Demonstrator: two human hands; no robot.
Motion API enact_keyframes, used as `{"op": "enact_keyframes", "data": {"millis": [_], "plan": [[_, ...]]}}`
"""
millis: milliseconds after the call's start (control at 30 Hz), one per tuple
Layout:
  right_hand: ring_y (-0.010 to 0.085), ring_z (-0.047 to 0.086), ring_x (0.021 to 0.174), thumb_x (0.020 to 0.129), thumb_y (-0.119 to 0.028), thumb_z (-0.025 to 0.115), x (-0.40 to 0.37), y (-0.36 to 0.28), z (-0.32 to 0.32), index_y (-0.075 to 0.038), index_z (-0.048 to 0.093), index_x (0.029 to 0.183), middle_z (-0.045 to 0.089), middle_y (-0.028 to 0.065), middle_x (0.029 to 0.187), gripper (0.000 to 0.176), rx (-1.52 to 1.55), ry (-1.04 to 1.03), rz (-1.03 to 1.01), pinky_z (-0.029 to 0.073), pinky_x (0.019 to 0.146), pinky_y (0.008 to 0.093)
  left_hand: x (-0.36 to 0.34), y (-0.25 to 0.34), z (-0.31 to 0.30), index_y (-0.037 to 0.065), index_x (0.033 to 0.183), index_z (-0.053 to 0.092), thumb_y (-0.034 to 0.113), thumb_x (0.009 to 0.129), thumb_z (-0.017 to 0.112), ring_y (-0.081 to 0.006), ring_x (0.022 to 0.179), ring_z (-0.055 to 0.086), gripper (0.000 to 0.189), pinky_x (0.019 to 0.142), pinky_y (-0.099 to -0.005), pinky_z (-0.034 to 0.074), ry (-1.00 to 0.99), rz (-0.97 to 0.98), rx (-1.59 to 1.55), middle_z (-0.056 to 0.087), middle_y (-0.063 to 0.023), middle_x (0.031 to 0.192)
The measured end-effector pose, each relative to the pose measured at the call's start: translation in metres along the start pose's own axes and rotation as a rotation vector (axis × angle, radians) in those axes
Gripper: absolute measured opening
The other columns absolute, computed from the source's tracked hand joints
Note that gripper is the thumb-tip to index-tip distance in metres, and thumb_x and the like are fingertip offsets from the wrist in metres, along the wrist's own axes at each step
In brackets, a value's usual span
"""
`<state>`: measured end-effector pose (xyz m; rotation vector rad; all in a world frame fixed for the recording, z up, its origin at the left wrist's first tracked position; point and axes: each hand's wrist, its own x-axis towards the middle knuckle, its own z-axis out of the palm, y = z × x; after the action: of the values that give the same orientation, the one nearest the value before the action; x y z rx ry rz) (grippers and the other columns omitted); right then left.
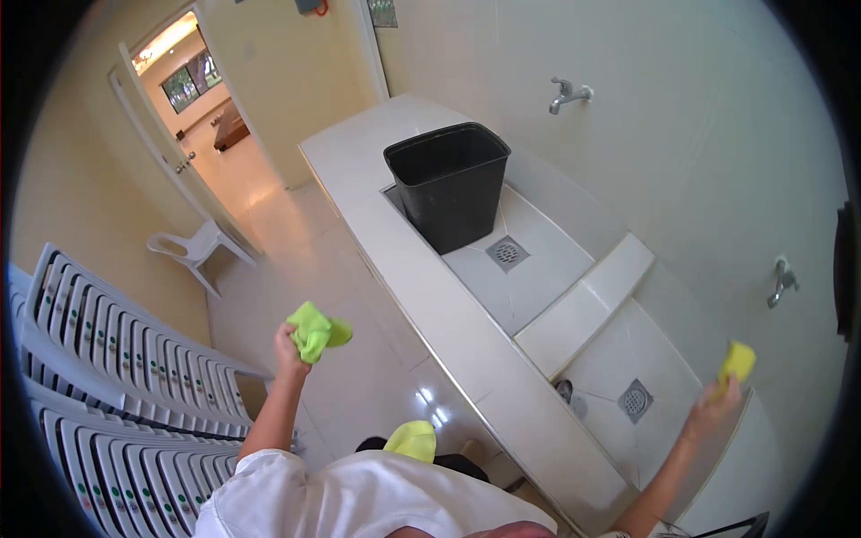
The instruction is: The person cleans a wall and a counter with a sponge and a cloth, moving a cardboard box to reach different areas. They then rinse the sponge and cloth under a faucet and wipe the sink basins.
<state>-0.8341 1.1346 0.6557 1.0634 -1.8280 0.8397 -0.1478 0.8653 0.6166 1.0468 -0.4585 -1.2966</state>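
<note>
My left hand [285, 348] is closed around a bunched lime-green cloth [311, 332], held out over the tiled floor. On the other side, my right hand [715, 405] grips a small yellow sponge or folded cloth [738, 360] near the wall at the right end of the tiled basin [592, 403]. A yellow-green cloth [413, 440] hangs at my waist. Below and left of my right hand, a square floor drain [635, 400] is set in the basin, with a small dark object [564, 389] by the basin's front wall.
A black bin [453, 193] stands in the far basin section beside another drain [508, 254]. A low tiled divider [587, 305] separates the sections. Two taps [569, 95] [782, 282] project from the wall. Stacked white chairs [134, 359] fill the left, with a single chair [202, 249] near the open door [170, 134].
</note>
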Motion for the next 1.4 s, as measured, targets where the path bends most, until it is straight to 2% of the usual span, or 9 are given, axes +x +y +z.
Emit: {"op": "enact_keyframes", "data": {"millis": [233, 433, 600, 1000, 1100, 1200, 1267, 1367, 1400], "plan": [[0.0307, 0.048, 0.096, 0.069, 0.005, 0.056, 0.072, -0.241, 0.191, -0.006, 0.056, 0.108, 0.049, 0.0141, 0.100, 0.041, 0.456, -0.269, -0.125, 0.040, 0.084, 0.0408, 0.083, -0.062, 0.194, -0.003, 0.100, 0.055, 0.018, 0.069, 0.045, -0.0289, 0.080, 0.061, 0.038, 0.076, -0.0405, 0.052, -0.400, -0.176, -0.105, 0.059, -0.0170, 0.092], [0.0340, 0.047, 0.104, 0.077, -0.020, 0.063, 0.136, -0.350, 0.273, -0.010, 0.047, 0.122, 0.051, 0.0175, 0.109, 0.049, -0.054, -0.724, -0.094, 0.039, 0.085, 0.0481, 0.140, -0.148, 0.347, -0.001, 0.093, 0.056, 0.015, 0.071, 0.052, -0.0261, 0.079, 0.060, 0.028, 0.070, -0.0396, 0.051, -0.573, -0.789, -0.051, 0.058, -0.0116, 0.088], [0.0361, 0.050, 0.108, 0.087, -0.039, 0.047, 0.293, -0.421, 0.324, 0.000, 0.041, 0.126, 0.049, 0.0237, 0.120, 0.056, 0.221, -0.305, 0.259, 0.039, 0.089, 0.0435, 0.193, -0.223, 0.373, 0.000, 0.096, 0.056, 0.020, 0.078, 0.049, -0.0273, 0.083, 0.061, 0.028, 0.071, -0.0417, 0.051, -0.316, -0.854, -0.013, 0.059, -0.0134, 0.093], [0.0189, 0.059, 0.073, 0.090, -0.024, 0.045, 0.347, -0.325, 0.391, 0.003, 0.054, 0.106, 0.059, 0.0094, 0.074, 0.033, 0.181, -0.723, 0.035, 0.046, 0.067, 0.0305, 0.218, -0.245, 0.355, 0.007, 0.111, 0.054, 0.030, 0.090, 0.030, -0.0255, 0.103, 0.057, 0.039, 0.090, -0.0436, 0.044, -0.156, -1.012, -0.132, 0.058, -0.0095, 0.111], [0.0222, 0.025, 0.132, 0.092, -0.035, 0.044, 0.306, -0.345, 0.383, -0.019, 0.030, 0.136, 0.028, 0.0107, 0.142, 0.049, 0.369, -0.638, 0.149, 0.017, 0.108, 0.0462, 0.222, -0.269, 0.352, 0.007, 0.112, 0.054, 0.025, 0.090, 0.033, -0.0239, 0.102, 0.057, 0.035, 0.087, -0.0399, 0.047, -0.133, -0.959, -0.091, 0.058, -0.0098, 0.110], [0.0127, 0.048, 0.061, 0.090, -0.020, 0.046, 0.196, -0.335, 0.407, -0.001, 0.041, 0.099, 0.051, 0.0054, 0.073, 0.022, 0.577, -0.060, 0.337, 0.043, 0.054, 0.0281, 0.233, -0.296, 0.345, 0.005, 0.111, 0.053, 0.024, 0.089, 0.038, -0.0235, 0.102, 0.057, 0.033, 0.088, -0.0389, 0.047, -0.117, -0.908, -0.055, 0.058, -0.0087, 0.109], [0.0225, 0.054, 0.063, 0.086, -0.033, 0.048, 0.088, -0.333, 0.426, 0.001, 0.020, 0.114, 0.037, 0.0165, 0.099, 0.052, 0.308, -0.472, 0.629, 0.048, 0.053, 0.0348, 0.236, -0.304, 0.346, 0.009, 0.110, 0.054, 0.027, 0.089, 0.041, -0.0198, 0.093, 0.059, 0.031, 0.074, -0.0348, 0.050, -0.122, -0.913, 0.070, 0.059, -0.0055, 0.107], [0.0372, 0.064, 0.067, 0.081, -0.052, 0.051, -0.021, -0.383, 0.425, 0.003, -0.013, 0.136, 0.016, 0.0330, 0.138, 0.101, -0.003, -1.819, 1.120, 0.055, 0.053, 0.0447, 0.231, -0.298, 0.348, 0.015, 0.104, 0.056, 0.031, 0.088, 0.043, -0.0140, 0.077, 0.057, 0.026, 0.055, -0.0269, 0.042, -0.094, -0.899, 0.229, 0.059, -0.0014, 0.101], [0.0372, 0.064, 0.067, 0.081, -0.052, 0.051, -0.051, -0.390, 0.436, 0.003, -0.013, 0.136, 0.016, 0.0330, 0.138, 0.101, -0.003, -1.814, 1.122, 0.055, 0.053, 0.0447, 0.232, -0.294, 0.352, 0.015, 0.104, 0.056, 0.031, 0.088, 0.043, -0.0140, 0.077, 0.057, 0.026, 0.055, -0.0269, 0.042, -0.099, -0.899, 0.228, 0.059, -0.0014, 0.101]]}}
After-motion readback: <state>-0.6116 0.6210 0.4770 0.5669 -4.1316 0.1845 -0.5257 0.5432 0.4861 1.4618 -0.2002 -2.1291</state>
